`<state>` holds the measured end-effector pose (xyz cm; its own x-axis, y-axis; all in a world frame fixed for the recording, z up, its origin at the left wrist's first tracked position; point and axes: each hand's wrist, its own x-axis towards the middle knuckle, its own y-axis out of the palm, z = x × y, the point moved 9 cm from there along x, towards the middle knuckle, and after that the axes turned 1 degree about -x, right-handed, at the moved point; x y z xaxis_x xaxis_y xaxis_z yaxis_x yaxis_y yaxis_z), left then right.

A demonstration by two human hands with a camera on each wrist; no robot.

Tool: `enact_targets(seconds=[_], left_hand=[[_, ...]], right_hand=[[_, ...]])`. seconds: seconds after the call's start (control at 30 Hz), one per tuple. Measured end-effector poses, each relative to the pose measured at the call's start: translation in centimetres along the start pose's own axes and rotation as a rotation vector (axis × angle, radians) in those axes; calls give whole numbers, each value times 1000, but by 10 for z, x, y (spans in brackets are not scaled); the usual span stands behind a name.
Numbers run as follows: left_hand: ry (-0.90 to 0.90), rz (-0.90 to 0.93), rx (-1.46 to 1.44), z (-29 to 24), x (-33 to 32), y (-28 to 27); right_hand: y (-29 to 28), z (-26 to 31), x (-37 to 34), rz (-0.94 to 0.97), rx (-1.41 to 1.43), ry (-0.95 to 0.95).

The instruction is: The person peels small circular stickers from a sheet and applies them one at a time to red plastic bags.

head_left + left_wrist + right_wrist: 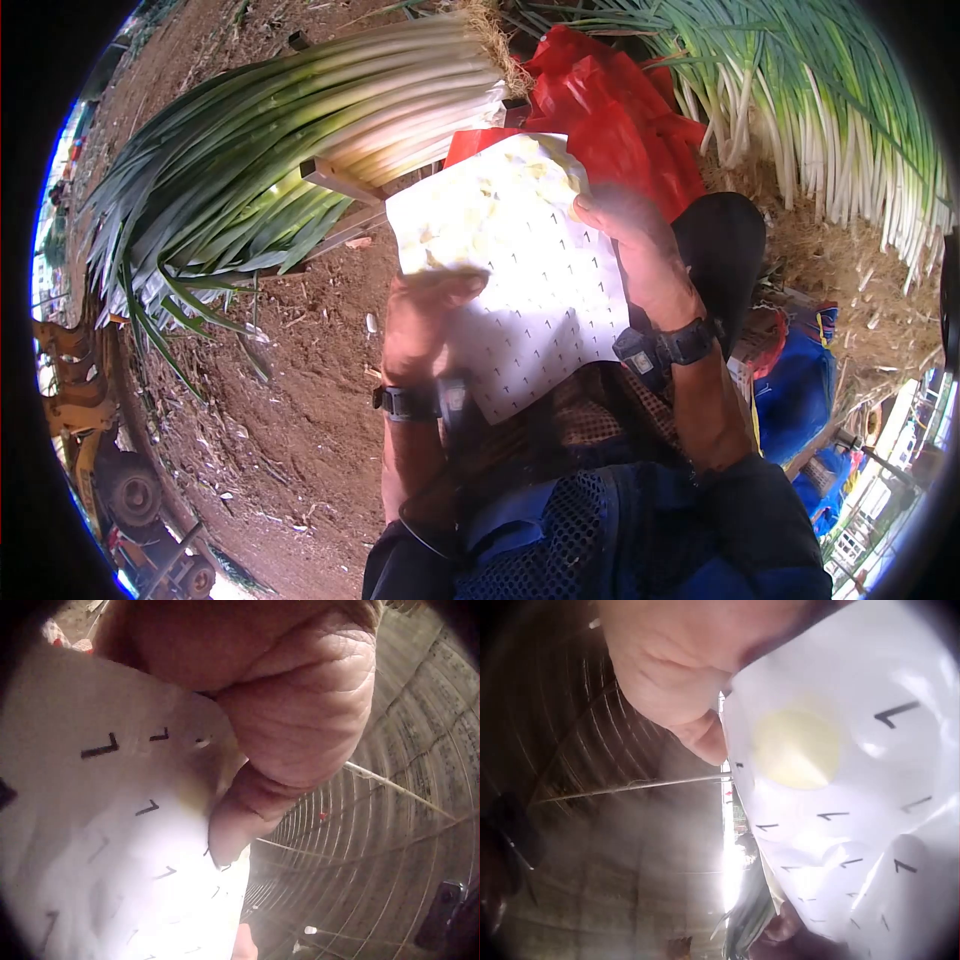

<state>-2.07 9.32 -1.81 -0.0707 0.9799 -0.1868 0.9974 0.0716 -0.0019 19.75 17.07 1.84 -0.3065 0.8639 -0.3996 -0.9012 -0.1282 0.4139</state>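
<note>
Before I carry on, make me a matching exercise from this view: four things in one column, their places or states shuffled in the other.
Things
1. Printed sheet
2. Thick leeks
3. Red plastic
4. Thin green onions

Places or states
A. Crumpled, beyond the sheet's top edge
B. Top right of the head view
C. Held between the left hand and right hand
D. Upper left of the head view, green tops drooping

Pairs: 1-C, 2-D, 3-A, 4-B
</note>
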Motion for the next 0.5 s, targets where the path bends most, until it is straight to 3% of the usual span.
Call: enact_targets(seconds=[0.13,0.4,0.5], left_hand=[[-252,-47,-309,10,-1,3],[-252,-64,-322,18,-2,-2],[-260,-83,-317,20,-3,-2]], right_hand=[[-5,1,1,0,-51,-37],[-4,-1,-2,50,49,15],[11,8,-14,102,-269,115]])
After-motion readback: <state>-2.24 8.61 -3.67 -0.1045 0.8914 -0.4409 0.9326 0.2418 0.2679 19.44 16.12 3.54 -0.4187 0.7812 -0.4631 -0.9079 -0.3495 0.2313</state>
